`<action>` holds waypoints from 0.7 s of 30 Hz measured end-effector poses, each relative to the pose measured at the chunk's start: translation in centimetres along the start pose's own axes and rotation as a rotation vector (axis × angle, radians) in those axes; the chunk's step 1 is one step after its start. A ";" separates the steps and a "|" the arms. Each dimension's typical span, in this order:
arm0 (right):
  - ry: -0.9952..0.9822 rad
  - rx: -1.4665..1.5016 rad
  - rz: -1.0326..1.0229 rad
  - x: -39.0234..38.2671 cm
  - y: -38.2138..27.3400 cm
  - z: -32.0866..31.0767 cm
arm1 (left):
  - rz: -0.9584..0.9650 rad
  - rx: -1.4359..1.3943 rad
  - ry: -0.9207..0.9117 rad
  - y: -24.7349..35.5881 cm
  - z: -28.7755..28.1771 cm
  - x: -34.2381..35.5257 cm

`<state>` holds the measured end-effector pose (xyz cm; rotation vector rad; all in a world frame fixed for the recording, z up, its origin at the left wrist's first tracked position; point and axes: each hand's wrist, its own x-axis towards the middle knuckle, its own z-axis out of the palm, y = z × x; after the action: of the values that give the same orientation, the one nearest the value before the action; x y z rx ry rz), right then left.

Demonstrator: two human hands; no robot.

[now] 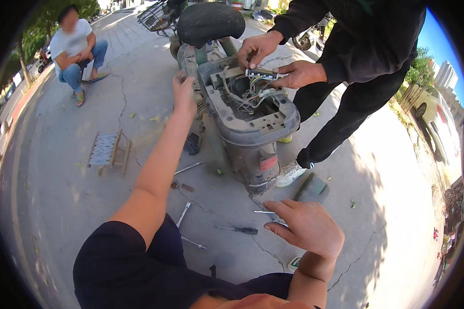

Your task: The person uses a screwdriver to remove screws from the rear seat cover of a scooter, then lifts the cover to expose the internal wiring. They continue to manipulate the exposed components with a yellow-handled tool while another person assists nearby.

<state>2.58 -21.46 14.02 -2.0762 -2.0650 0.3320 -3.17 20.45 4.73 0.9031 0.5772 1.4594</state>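
Observation:
Straight ahead stands a worn scooter [224, 131], its seat area uncovered and coloured wires [252, 98] showing inside. My left hand [183, 92] is raised at the scooter's left side, its fingers bent together; what they hold, if anything, is too small to make out. Lower right, my right hand [307, 226] is held over the ground with thumb and forefinger apart. A thin metal rod [264, 211] shows in that gap, seemingly on the ground behind. Opposite me, another person's hands [299, 74] hold a multi-wire connector [261, 75] above the open compartment.
A screwdriver [237, 229], a socket wrench [183, 215] and other tools lie on the cracked pavement. A green-grey panel [313, 188] rests right of the scooter's rear. A small folding stool [108, 151] stands left. Another person [77, 51] squats farther off; a white car [438, 121] is parked right.

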 end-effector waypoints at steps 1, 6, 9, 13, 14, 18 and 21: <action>-0.005 0.079 -0.016 1.1 1.8 0.8 | -0.011 -0.011 0.017 0.1 -0.2 0.2; -0.088 0.244 0.313 5.9 11.1 5.0 | -0.034 -0.011 0.035 -0.9 -1.1 1.4; -0.207 0.098 0.431 6.6 16.6 8.4 | -0.065 0.003 0.035 -2.3 -2.3 2.1; -0.389 0.305 0.710 5.7 23.4 14.2 | -0.094 0.204 0.148 -5.5 -4.7 2.9; -0.443 0.229 0.757 4.9 24.8 15.3 | -0.122 0.234 0.169 -7.3 -5.5 3.6; -0.425 0.299 0.833 3.8 28.6 18.3 | -0.177 0.393 0.298 -14.6 -13.2 8.6; -0.475 0.408 0.894 3.7 30.3 19.6 | -0.262 0.610 0.422 -16.4 -17.7 8.8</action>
<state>25.77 -18.39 -13.66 -2.6528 -0.9281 1.3417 -7.27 33.89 -16.78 0.9341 1.4548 1.2500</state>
